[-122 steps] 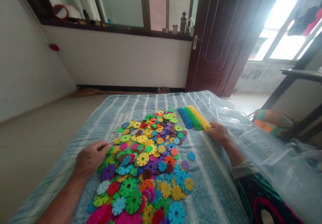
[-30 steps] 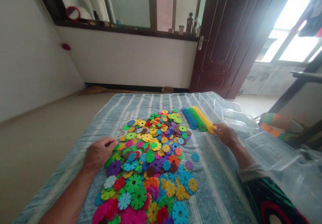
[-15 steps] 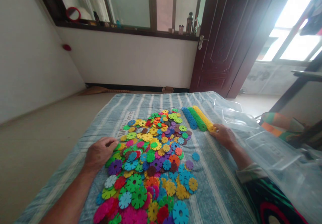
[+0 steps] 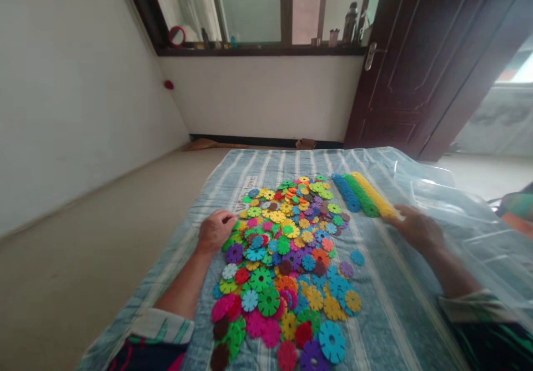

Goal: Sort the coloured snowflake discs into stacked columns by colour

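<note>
Heap of discs [image 4: 283, 245] on a striped cloth [image 4: 387, 310]. Left hand [image 4: 215, 230] at the heap's left edge; right hand [image 4: 420, 230] at the near end of the yellow row [image 4: 372, 192]. Green row [image 4: 360, 194] between yellow row and blue row [image 4: 346, 192].

A plain pale wall [image 4: 62, 93] fills the left side, meeting a pale, smooth floor [image 4: 125, 215] along a slanting edge. The far wall [image 4: 266, 93] is white below a dark-framed window [image 4: 252, 4], whose ledge [image 4: 258, 52] carries a red-rimmed round mirror [image 4: 177, 36], small items and a metallic flask [image 4: 350, 23]. A small red object [image 4: 169, 84] sits near the corner, and a dark strip [image 4: 250, 139] runs along the wall's foot. To the right stands a dark reddish-brown door [image 4: 416, 54] with a metal handle [image 4: 370, 56]. Bright light enters at the upper right.
</note>
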The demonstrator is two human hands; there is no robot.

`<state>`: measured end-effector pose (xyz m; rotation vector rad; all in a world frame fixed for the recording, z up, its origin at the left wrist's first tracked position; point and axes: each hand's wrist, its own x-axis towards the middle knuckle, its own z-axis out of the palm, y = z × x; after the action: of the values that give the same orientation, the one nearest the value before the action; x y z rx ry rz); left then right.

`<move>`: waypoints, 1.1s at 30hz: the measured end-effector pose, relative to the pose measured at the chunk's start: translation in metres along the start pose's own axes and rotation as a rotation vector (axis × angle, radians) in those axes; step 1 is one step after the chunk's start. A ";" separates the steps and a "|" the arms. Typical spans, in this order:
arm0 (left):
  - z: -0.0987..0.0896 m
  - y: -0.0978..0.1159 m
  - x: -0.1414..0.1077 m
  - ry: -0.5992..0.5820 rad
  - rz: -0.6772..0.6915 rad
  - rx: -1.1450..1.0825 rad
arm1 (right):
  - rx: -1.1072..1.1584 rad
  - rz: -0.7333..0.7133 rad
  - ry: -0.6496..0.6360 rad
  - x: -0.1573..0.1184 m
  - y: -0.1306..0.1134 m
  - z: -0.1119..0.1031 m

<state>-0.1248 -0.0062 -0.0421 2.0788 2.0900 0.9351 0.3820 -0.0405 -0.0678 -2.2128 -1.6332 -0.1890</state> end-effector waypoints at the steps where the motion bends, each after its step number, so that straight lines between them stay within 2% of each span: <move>1: 0.000 0.001 -0.001 -0.003 -0.004 -0.004 | -0.014 -0.006 0.023 -0.002 -0.005 -0.004; 4: 0.001 0.002 -0.002 -0.010 -0.013 -0.013 | 0.029 -0.104 0.087 -0.010 -0.030 -0.016; 7: 0.002 0.001 -0.003 -0.012 -0.004 -0.020 | 0.207 -0.338 0.100 -0.025 -0.068 -0.025; 9: 0.003 0.000 -0.003 -0.013 0.003 -0.024 | 0.323 -0.513 0.053 -0.037 -0.098 -0.028; 12: 0.004 -0.002 -0.003 -0.011 0.008 -0.028 | 0.365 -0.697 -0.041 -0.054 -0.142 -0.027; 17: 0.005 -0.002 -0.004 -0.010 0.008 -0.027 | 0.269 -0.789 -0.266 -0.064 -0.195 -0.019; 21: 0.006 -0.003 -0.004 -0.009 0.006 -0.034 | 0.238 -0.757 -0.364 -0.063 -0.210 -0.010; 33: 0.004 0.000 -0.004 -0.006 0.002 -0.038 | 0.233 -0.790 -0.273 -0.067 -0.221 -0.008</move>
<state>-0.1226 -0.0088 -0.0464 2.0638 2.0510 0.9593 0.1533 -0.0482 -0.0334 -1.3709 -2.4630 0.1014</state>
